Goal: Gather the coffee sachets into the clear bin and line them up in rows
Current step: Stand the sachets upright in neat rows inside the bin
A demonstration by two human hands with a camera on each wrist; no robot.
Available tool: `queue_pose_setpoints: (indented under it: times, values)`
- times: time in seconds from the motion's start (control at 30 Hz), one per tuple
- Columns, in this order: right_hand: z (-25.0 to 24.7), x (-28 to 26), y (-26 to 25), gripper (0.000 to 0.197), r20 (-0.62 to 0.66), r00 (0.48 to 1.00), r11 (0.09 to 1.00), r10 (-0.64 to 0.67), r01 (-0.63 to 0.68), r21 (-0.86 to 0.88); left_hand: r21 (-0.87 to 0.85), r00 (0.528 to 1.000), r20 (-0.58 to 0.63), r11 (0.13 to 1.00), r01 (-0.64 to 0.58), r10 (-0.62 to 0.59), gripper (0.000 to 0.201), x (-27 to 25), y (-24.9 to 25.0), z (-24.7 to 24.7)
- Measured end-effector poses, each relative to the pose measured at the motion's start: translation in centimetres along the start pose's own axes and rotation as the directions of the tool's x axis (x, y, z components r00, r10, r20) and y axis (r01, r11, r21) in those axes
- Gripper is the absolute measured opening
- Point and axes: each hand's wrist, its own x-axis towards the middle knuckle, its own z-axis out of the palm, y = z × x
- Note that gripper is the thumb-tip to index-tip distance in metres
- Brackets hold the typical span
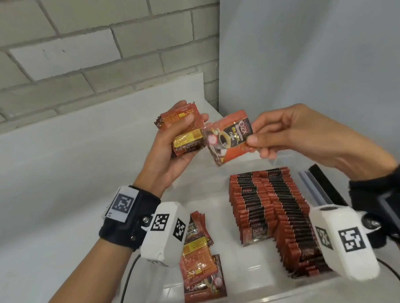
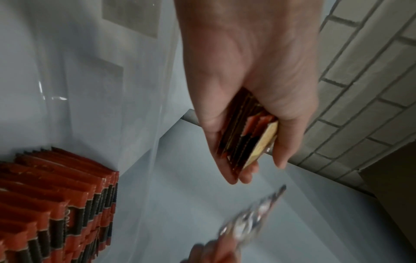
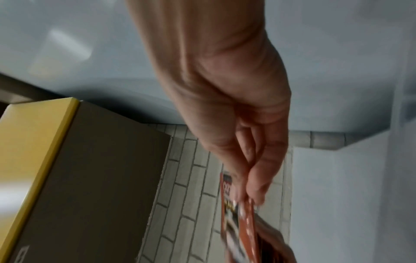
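My left hand (image 1: 180,138) grips a small stack of red coffee sachets (image 1: 184,131), held up above the clear bin (image 1: 209,180); the left wrist view shows the stack (image 2: 247,135) edge-on in the palm. My right hand (image 1: 285,129) pinches a single sachet (image 1: 228,138) by its top corner, right beside the stack; the right wrist view shows this sachet (image 3: 238,218) blurred below the fingers. Inside the bin two long rows of sachets (image 1: 270,217) stand on edge at the right. Several loose sachets (image 1: 199,261) lie flat at the bin's left.
The bin sits on a white surface (image 1: 58,180) against a grey brick wall (image 1: 75,42). A pale panel (image 1: 316,54) stands at the right. Black and grey strips (image 1: 319,187) lie beside the bin's right wall. A yellow-edged box (image 3: 45,160) shows in the right wrist view.
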Motion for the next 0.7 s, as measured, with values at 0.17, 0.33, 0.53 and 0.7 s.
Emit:
queue_pose_setpoints:
  times: [0.17, 0.33, 0.53, 0.7]
  values:
    - [-0.2, -3.4, 0.8, 0.012, 0.206, 0.967, 0.894, 0.152, -0.046, -0.445, -0.036, 1.000, 0.006, 0.999, 0.029, -0.029, 0.021, -0.1, -0.1, 0.1]
    - [1.6, -4.6, 2.9, 0.012, 0.176, 0.965, 0.782, 0.196, -0.046, -0.621, -0.052, 0.999, -0.017, 0.998, 0.032, -0.033, 0.021, -0.1, 0.0, 0.0]
    - [3.6, -5.4, 4.5, 0.007, 0.129, 0.981, 0.707, 0.142, -0.009, -0.708, -0.046, 0.998, -0.059, 0.999, 0.024, -0.027, 0.024, -0.2, 0.1, 0.2]
    - [3.9, -5.7, 4.9, 0.008, 0.119, 0.983, 0.703, 0.142, -0.016, -0.711, 0.012, 0.997, -0.065, 0.999, 0.037, -0.037, 0.027, -0.3, 0.0, 0.2]
